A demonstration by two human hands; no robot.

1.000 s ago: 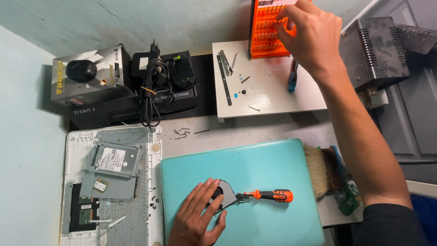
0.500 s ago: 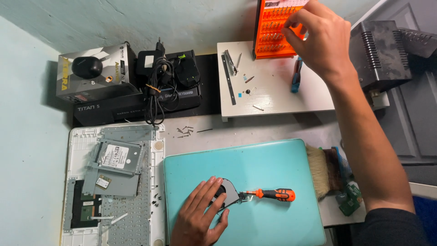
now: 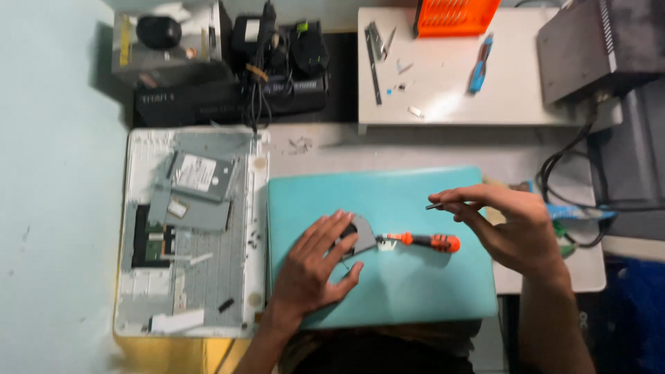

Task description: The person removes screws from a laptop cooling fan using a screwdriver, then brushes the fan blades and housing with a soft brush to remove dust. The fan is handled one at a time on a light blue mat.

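Note:
My left hand [image 3: 315, 266] lies flat on a small grey fan part [image 3: 360, 235] on the teal laptop lid [image 3: 415, 291]. Just right of that part lies an orange-handled screwdriver [image 3: 422, 242]. My right hand [image 3: 512, 228] hovers above the lid's right side and pinches a thin dark screwdriver bit [image 3: 436, 206] between thumb and fingers. The orange bit case [image 3: 457, 15] stands at the far edge of the raised white shelf [image 3: 450, 104].
An opened white laptop base [image 3: 187, 235] with a hard drive [image 3: 197, 174] lies at the left. Black chargers and a box [image 3: 228, 97] sit at the back. A blue tool [image 3: 478, 64] lies on the shelf, beside a dark metal unit [image 3: 596, 48] with cables at the right.
My right hand has come back from the orange bit case down to the teal lid, now holding a bit. The left hand stays on the grey part.

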